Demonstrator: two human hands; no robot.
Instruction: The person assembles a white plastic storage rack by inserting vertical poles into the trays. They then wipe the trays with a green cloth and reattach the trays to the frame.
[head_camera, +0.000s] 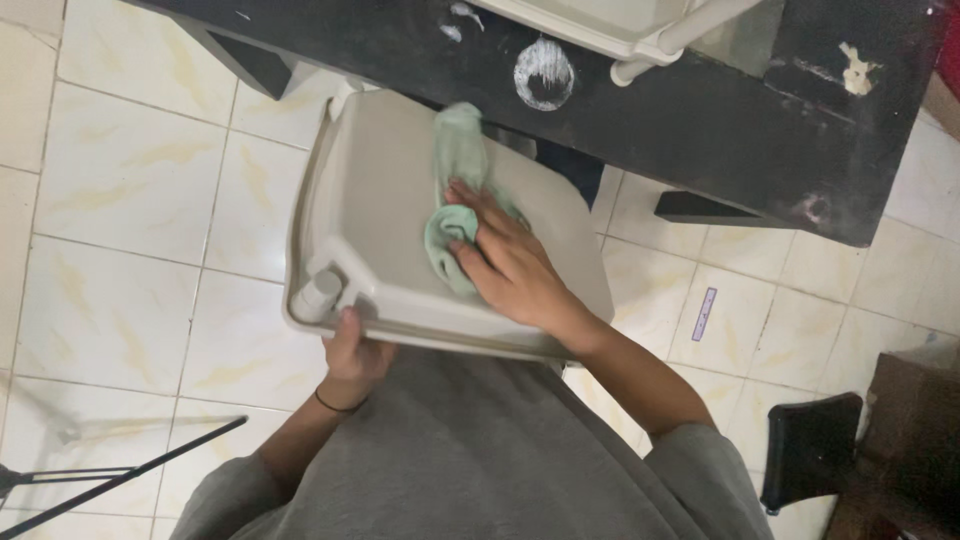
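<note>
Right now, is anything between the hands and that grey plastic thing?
Only the green cloth: it lies under the right hand on the grey plastic panel. The left hand grips the panel's near edge directly.

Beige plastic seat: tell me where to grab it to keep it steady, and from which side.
Grip the beige plastic seat by its raised near rim, coming from the body side, where the left hand already clasps it. The lip gives fingers an edge; the right hand presses the green cloth on top.
</note>
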